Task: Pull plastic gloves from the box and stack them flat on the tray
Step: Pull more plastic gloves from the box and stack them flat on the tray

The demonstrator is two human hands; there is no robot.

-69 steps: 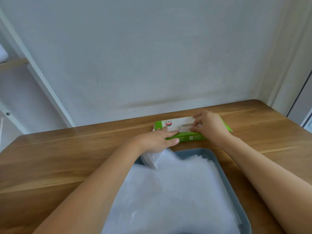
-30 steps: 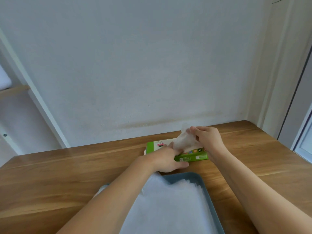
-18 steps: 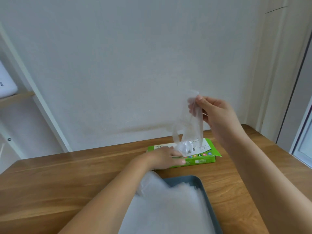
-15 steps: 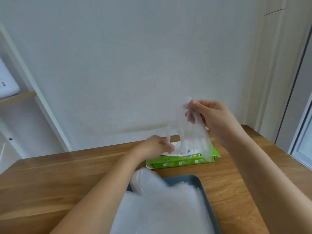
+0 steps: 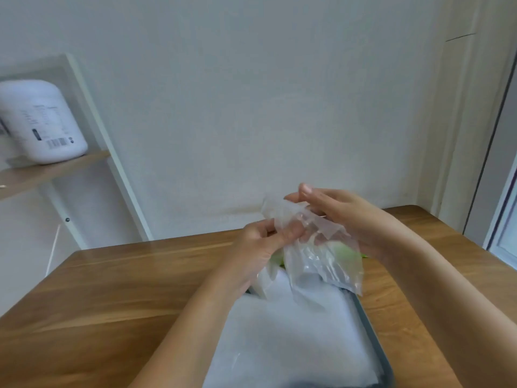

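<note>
The glove (image 5: 316,247) is now clear of the box (image 5: 363,255); my left hand (image 5: 260,245) has left the box and pinches the glove alongside my right hand (image 5: 344,217). It hangs crumpled over the tray (image 5: 372,331), not yet flattened.

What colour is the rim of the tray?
Grey-blue; the tray rim shows best along its right side in the head view.
</note>
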